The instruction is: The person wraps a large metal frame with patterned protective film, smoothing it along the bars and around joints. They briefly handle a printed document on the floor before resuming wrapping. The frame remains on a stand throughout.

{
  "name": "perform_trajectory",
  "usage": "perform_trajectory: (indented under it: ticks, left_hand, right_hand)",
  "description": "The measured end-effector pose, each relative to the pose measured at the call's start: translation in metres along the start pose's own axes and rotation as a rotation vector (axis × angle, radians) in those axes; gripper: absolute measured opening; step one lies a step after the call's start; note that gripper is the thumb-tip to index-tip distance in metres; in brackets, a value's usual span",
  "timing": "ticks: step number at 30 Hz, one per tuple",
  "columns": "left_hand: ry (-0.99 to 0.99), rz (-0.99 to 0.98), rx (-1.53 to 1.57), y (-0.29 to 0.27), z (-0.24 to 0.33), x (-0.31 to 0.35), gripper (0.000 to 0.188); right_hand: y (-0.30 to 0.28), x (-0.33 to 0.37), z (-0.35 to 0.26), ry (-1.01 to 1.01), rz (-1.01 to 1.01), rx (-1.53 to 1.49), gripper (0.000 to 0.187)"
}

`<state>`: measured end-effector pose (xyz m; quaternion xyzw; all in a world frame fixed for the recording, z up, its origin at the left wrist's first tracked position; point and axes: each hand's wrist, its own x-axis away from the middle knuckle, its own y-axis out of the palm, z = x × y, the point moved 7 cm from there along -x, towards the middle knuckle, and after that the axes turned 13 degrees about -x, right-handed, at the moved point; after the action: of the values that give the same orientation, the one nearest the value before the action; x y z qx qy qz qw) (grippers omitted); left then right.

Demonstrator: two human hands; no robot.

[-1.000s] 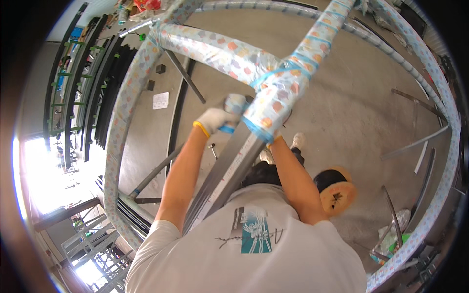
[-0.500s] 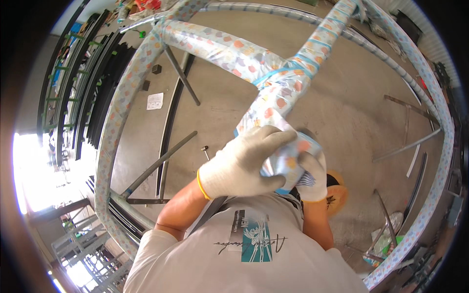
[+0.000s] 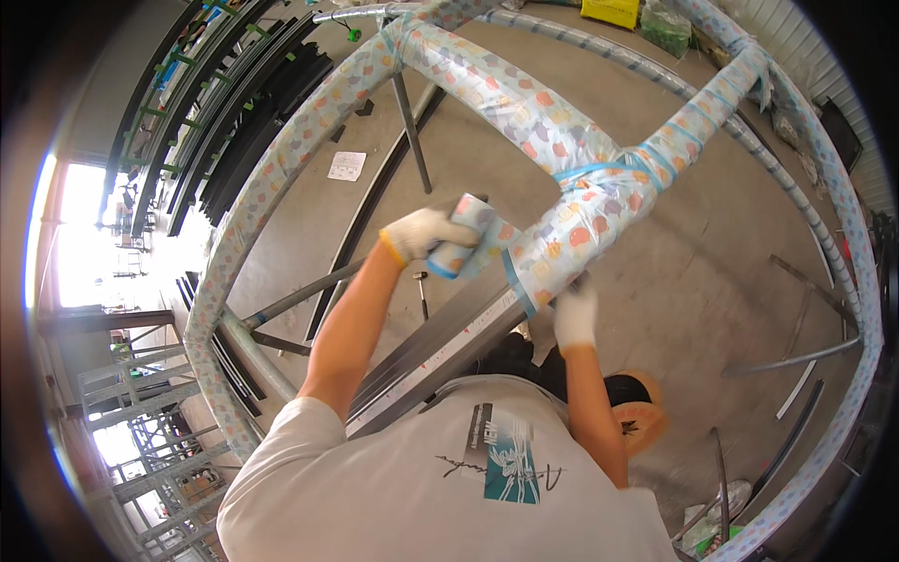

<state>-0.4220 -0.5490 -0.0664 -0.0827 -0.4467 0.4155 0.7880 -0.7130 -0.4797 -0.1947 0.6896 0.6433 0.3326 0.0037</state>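
— Since half a second ago the left hand (image 3: 421,234) has swung out to the left of the wrapped joint, hasn't it?

— Yes. Before, both gloved hands were bunched together low on the wrapped bar (image 3: 581,225); now they are apart. The left grip is closed round a roll of patterned wrapping film (image 3: 465,236), with a strip running from the roll onto the bar.

— And the right hand (image 3: 575,317)?

— It sits under the bar's lower end, touching the wrapping just below the blue tape band (image 3: 599,173). Whether its fingers clasp the bar I cannot tell; the bar hides them.

— Where is the bar itself?

— It crosses inside a large wrapped hoop frame (image 3: 281,178), meeting a second wrapped bar at the taped joint. Dark metal rails (image 3: 440,351) slant beneath it, and a paper sheet (image 3: 346,166) lies on the concrete floor (image 3: 712,281) near the frame's left side.
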Motion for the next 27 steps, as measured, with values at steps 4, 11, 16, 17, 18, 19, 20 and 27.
perform_trajectory:
  ticks: [4, 11, 16, 17, 18, 19, 20, 27]
  left_hand:
    - [0.296, 0.303, 0.119, -0.028, 0.109, 0.110, 0.096]
    - [0.848, 0.262, -0.098, 0.061, 0.195, 0.137, 0.066]
    - [0.034, 0.438, -0.163, 0.031, 0.028, 0.024, 0.046]
    - [-0.051, 0.166, -0.137, 0.056, -0.009, 0.001, 0.049]
    - [0.136, -0.070, -0.291, 0.086, -0.025, -0.014, 0.048]
    - [0.319, -0.238, -0.478, 0.115, -0.043, -0.019, 0.049]
    - [0.373, -0.263, -0.276, 0.132, -0.061, -0.024, 0.048]
    - [0.175, -0.290, -0.039, 0.111, -0.127, -0.013, 0.052]
  right_hand:
    - [0.012, 0.101, -0.106, -0.187, -0.019, 0.059, 0.056]
    - [0.021, 0.142, -0.078, 0.085, -0.212, -0.157, 0.082]
    - [-0.018, 0.089, 0.024, 0.244, -0.125, -0.429, 0.076]
    - [-0.016, 0.074, 0.044, 0.217, -0.140, -0.519, 0.075]
    - [-0.009, 0.060, 0.062, 0.186, -0.182, -0.609, 0.073]
    - [-0.003, 0.050, 0.079, 0.197, -0.187, -0.691, 0.069]
    - [-0.002, 0.039, 0.099, 0.273, -0.104, -0.623, 0.068]
    - [0.003, 0.038, -0.017, 0.006, -0.106, 0.753, 0.031]
